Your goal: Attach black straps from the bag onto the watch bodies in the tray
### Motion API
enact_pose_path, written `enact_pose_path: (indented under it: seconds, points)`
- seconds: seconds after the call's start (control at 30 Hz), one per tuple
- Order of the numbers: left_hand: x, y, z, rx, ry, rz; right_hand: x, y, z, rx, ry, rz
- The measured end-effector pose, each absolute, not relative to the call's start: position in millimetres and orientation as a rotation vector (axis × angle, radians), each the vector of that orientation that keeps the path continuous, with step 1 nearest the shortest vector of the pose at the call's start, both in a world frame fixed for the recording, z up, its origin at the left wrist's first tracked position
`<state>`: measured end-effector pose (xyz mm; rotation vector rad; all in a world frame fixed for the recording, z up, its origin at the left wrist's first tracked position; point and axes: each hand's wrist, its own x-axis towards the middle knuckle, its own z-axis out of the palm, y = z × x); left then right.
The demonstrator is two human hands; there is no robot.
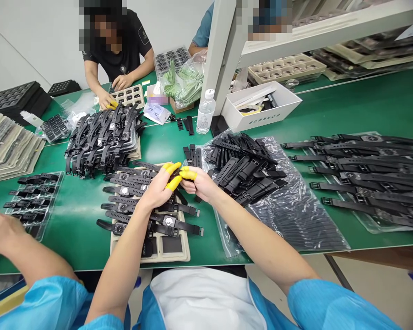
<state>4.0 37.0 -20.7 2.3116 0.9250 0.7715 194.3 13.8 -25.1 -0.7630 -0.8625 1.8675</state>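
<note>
My left hand (160,187) and my right hand (200,183) meet above the near tray, with yellow finger cots on several fingertips. Pinched between them is a black watch strap (181,173), mostly hidden by the fingers; whether a watch case is attached I cannot tell. Below lies a beige tray (185,250) bearing rows of smartwatches (124,208) with black straps, some with the round sensor back facing up. To the right of my right hand, loose black straps (244,169) are heaped on a clear plastic bag (296,220) that holds more dark straps.
Stacked trays of watches (103,137) stand behind at left. A water bottle (205,112) and white box (261,107) stand beside a post (223,50). More watches (367,174) lie at right. A co-worker's arm (24,247) is close on my left; another person (124,50) sits opposite.
</note>
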Motion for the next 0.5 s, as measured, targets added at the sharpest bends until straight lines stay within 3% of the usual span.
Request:
enact_pose_path:
  seconds: [0.27,0.5]
  points:
    - [11.6,34.4,-2.4,2.464,0.863,0.841,202.4,15.8,-22.6,-0.645,-0.983,1.77]
    - [-6.0,34.0,67.3,2.79,1.307,0.228,206.6,17.6,-25.5,-0.874,-1.397,1.416]
